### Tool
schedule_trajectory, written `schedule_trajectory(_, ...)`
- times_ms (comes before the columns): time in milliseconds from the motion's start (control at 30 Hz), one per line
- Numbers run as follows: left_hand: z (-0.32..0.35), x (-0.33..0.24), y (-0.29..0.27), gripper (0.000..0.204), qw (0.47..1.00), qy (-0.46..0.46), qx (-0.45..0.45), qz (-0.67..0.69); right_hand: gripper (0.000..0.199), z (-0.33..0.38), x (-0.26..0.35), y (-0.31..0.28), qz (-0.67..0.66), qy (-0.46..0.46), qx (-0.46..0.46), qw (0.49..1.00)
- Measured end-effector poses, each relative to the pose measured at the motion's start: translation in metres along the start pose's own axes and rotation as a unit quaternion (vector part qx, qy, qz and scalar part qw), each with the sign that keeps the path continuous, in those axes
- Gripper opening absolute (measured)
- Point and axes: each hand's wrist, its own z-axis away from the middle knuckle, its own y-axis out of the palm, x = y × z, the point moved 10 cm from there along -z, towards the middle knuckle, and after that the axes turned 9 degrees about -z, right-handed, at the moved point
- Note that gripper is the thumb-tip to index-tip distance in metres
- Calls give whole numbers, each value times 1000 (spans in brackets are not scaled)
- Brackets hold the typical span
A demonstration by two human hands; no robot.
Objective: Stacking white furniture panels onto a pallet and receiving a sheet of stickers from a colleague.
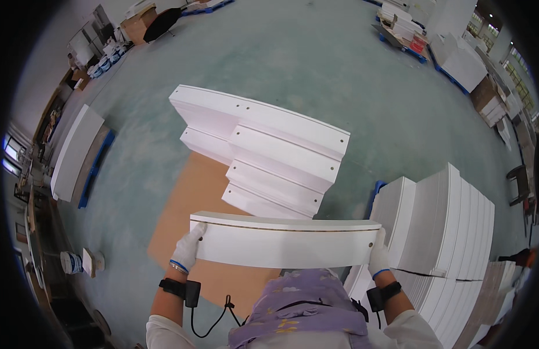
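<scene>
A long white board [287,247] spans the space in front of me, held level across my body. It has a dark groove along its upper edge and a round hole near each end. My left hand [188,246], in a white glove, is closed on the board's left end. The gloved right hand [380,254] grips the opposite end. Just beyond lie several similar white boards [275,154], stacked in steps, with small holes along their faces. Under them is a brown cardboard sheet [194,189], partly covered by the boards.
At my right stand tall stacks of white panels [443,224] on a blue pallet. Another white stack [79,152] rests on a blue pallet [97,168] at the left. Buckets [72,263] stand at the lower left. Loaded pallets [400,35] line the far right.
</scene>
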Motion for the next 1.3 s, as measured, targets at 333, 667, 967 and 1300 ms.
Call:
schedule_trajectory(333, -204, -52, 80, 62, 984, -86, 6, -156, 80, -161, 28, 98, -46, 79, -16, 996)
schedule_trajectory(667, -373, -96, 114, 74, 972, -41, 31, -231, 71, -209, 37, 171, -143, 98, -64, 983)
schedule_trajectory(967, -454, -79, 107, 75, 988, -71, 58, -120, 73, -191, 40, 202, -55, 158, -89, 982)
schedule_trajectory(1300, -479, -88, 123, 72, 979, -88, 94, -160, 74, -200, 29, 202, -15, 142, -3, 990)
